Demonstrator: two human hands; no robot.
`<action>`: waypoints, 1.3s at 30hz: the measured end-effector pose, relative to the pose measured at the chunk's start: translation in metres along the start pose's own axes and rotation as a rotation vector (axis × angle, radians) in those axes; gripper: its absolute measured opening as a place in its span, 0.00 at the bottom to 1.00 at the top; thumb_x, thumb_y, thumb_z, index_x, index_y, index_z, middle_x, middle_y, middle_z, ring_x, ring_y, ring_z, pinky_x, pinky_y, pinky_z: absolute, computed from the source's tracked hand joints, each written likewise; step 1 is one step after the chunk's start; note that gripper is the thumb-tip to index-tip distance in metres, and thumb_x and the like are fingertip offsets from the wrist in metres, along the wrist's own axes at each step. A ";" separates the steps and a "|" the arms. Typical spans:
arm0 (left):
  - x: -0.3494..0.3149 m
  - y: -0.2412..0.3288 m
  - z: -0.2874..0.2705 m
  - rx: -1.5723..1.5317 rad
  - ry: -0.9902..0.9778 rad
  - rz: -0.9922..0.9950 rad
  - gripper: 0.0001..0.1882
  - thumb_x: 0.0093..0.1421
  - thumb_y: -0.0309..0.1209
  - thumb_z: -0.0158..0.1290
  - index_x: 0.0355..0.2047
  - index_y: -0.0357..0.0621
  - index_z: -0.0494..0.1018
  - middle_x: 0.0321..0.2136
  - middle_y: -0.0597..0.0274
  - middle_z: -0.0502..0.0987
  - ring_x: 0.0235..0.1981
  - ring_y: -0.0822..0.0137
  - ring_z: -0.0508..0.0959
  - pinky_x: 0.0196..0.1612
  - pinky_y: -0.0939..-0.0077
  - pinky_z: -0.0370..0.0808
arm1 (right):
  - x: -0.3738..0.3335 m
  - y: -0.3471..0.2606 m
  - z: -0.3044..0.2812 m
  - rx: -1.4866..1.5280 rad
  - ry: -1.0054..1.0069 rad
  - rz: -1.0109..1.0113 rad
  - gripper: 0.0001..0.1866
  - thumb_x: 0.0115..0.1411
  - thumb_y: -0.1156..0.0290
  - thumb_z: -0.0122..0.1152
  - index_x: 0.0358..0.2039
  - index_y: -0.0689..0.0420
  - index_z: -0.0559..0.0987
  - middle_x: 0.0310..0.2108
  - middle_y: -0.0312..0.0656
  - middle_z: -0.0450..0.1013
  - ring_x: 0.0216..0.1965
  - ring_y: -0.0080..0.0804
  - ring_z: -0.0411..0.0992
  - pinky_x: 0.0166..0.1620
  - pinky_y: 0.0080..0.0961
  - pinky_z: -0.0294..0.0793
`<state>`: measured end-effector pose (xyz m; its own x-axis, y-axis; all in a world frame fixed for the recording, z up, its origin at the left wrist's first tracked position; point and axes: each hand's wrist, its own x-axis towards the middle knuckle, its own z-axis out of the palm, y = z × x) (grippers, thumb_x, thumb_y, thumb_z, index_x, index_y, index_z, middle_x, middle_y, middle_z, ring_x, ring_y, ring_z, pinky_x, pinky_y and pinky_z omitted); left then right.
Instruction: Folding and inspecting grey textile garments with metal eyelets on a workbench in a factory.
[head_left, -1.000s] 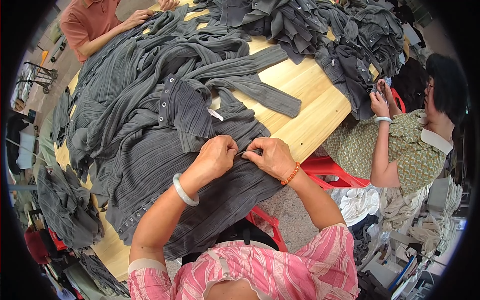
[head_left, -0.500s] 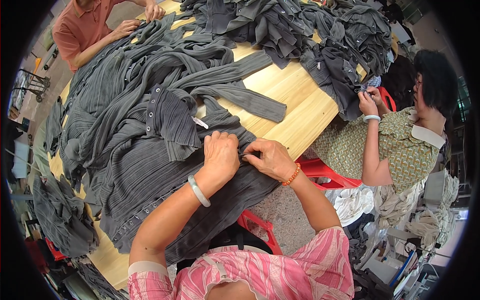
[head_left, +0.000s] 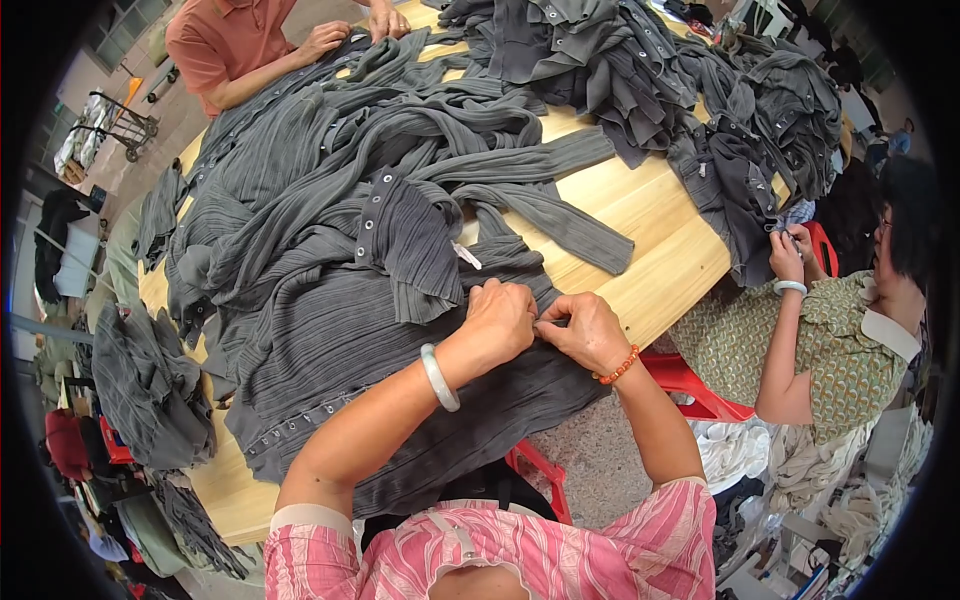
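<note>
A dark grey ribbed knit garment [head_left: 310, 320] is spread over the near side of the table and hangs over its edge towards me. Along its lower left runs a row of small metal fasteners. My left hand [head_left: 497, 318], fingers curled, is closed on the cloth near the garment's right side. Just beside it, my right hand [head_left: 590, 332] pinches the same cloth between thumb and forefinger. The exact spot between the fingertips is mostly hidden. Beyond my left hand lies a folded dark flap [head_left: 410, 245] with round metal snaps, and a small white tag [head_left: 466, 256] next to it.
More grey garments cover the wooden table [head_left: 665, 220], heaped at the far side [head_left: 580, 60]. A person in orange [head_left: 240, 50] handles cloth at far left; another in patterned green [head_left: 830, 350] works at right. Red stools [head_left: 690, 390] and piled pale cloth [head_left: 735, 455] stand below.
The whole view has shifted, so the table and people appear farther right and lower. Both my hands stay together on the garment, with only slight finger movement.
</note>
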<state>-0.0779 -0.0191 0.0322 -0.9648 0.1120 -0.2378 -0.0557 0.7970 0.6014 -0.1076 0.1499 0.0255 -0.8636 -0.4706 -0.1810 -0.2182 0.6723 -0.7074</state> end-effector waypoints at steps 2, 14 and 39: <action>-0.001 -0.005 0.004 0.005 0.041 0.042 0.05 0.55 0.27 0.55 0.28 0.39 0.80 0.30 0.49 0.81 0.39 0.47 0.76 0.46 0.53 0.69 | 0.003 0.002 0.001 0.027 -0.041 0.027 0.11 0.50 0.67 0.71 0.27 0.63 0.84 0.20 0.44 0.78 0.21 0.25 0.74 0.29 0.25 0.74; 0.006 -0.007 -0.001 -0.035 -0.008 0.117 0.06 0.56 0.28 0.54 0.28 0.40 0.80 0.30 0.46 0.81 0.41 0.45 0.77 0.46 0.52 0.69 | 0.036 0.011 -0.024 0.317 -0.373 0.280 0.12 0.47 0.67 0.78 0.21 0.61 0.83 0.16 0.32 0.73 0.17 0.17 0.64 0.21 0.20 0.63; 0.022 0.013 0.028 0.064 0.180 0.162 0.04 0.52 0.29 0.60 0.27 0.44 0.82 0.33 0.55 0.81 0.42 0.55 0.76 0.45 0.61 0.66 | -0.010 0.028 -0.019 0.019 0.098 -0.007 0.10 0.55 0.69 0.68 0.31 0.64 0.84 0.23 0.43 0.79 0.24 0.23 0.75 0.32 0.23 0.76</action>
<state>-0.0927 0.0100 0.0133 -0.9904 0.1383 0.0012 0.1144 0.8140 0.5695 -0.1139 0.1847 0.0206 -0.9025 -0.4168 -0.1086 -0.2168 0.6574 -0.7216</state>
